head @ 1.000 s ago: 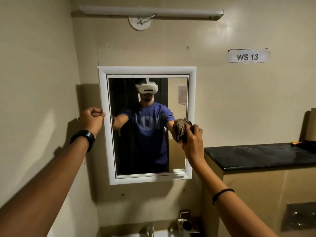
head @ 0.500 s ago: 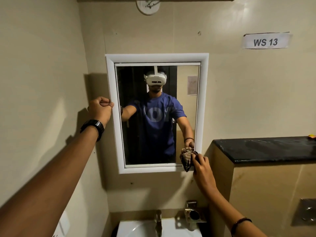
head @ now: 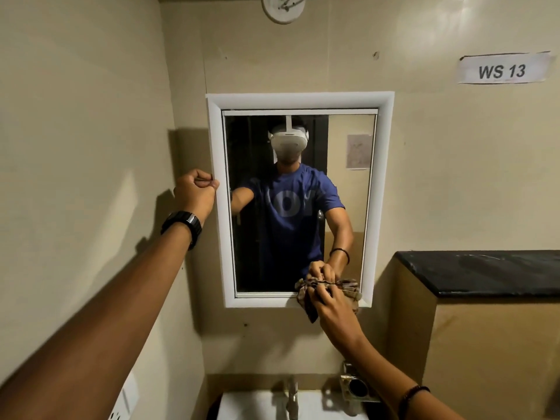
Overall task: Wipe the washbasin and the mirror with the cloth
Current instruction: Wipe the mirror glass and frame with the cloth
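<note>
At the bottom edge the white basin (head: 257,404) shows with its tap (head: 292,395) in the middle. Above it the right hand (head: 331,310) presses the cloth (head: 306,298) on the lower right corner of the mirror (head: 300,207), partly over the white frame (head: 216,207); its fingers (head: 318,294) are clenched around the bunched cloth. The left hand (head: 195,192) is a closed fist that touches the left side of the frame and holds nothing I can see. A black watch (head: 183,224) sits on this wrist. On the wall to the upper right is a paper label (head: 503,69) reading "WS 13".
</note>
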